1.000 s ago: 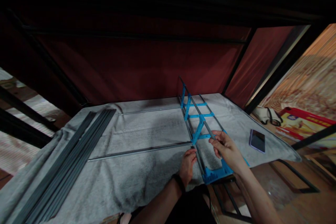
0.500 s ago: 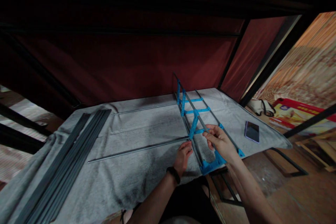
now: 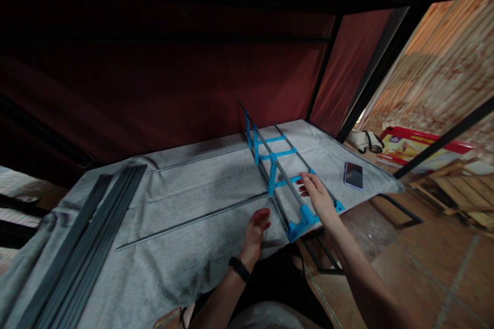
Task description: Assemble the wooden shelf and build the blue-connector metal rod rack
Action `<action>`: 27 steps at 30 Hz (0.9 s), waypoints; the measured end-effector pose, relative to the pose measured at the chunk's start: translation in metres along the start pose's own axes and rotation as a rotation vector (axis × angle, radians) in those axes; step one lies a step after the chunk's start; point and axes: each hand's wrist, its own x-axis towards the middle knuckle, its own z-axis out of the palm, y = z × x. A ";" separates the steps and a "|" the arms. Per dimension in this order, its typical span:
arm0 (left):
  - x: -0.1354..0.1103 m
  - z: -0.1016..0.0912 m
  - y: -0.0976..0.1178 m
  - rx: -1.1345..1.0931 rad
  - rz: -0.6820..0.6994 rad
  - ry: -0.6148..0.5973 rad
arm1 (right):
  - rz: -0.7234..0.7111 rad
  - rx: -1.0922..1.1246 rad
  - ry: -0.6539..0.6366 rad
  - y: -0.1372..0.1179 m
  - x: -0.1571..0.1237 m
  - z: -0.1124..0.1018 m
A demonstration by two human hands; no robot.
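A rack frame of grey tubes joined by blue plastic connectors (image 3: 272,175) lies on the grey cloth, its near blue end piece (image 3: 303,223) at the table's front edge. My right hand (image 3: 314,193) is over the frame's right side, fingers apart and loosely bent, beside a blue crossbar; whether a fingertip touches it I cannot tell. My left hand (image 3: 257,229), with a black band on the wrist, hovers left of the frame, fingers slightly curled and holding nothing. A long thin tube (image 3: 193,221) runs left from the near upright connector, and a second tube (image 3: 196,159) from farther back.
Several dark grey tubes (image 3: 92,236) lie bundled on the cloth (image 3: 216,185) at the left. A phone (image 3: 354,175) rests at the right. Black frame bars and a red cloth (image 3: 173,92) enclose the back. A red and yellow box (image 3: 417,146) stands beyond the right edge.
My right hand has let go of the frame's upper tube and shifted to its right. My left hand has drawn back from the near connector. The view has turned slightly right.
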 end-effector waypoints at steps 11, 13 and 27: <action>-0.030 -0.049 0.002 0.064 0.005 0.080 | 0.015 -1.086 0.223 0.155 0.009 -0.083; -0.032 -0.060 -0.004 0.061 -0.008 0.113 | 0.087 -1.180 0.201 0.161 0.014 -0.090; -0.036 -0.078 -0.016 -0.025 -0.059 0.104 | 0.218 -1.266 -0.025 0.151 0.067 -0.123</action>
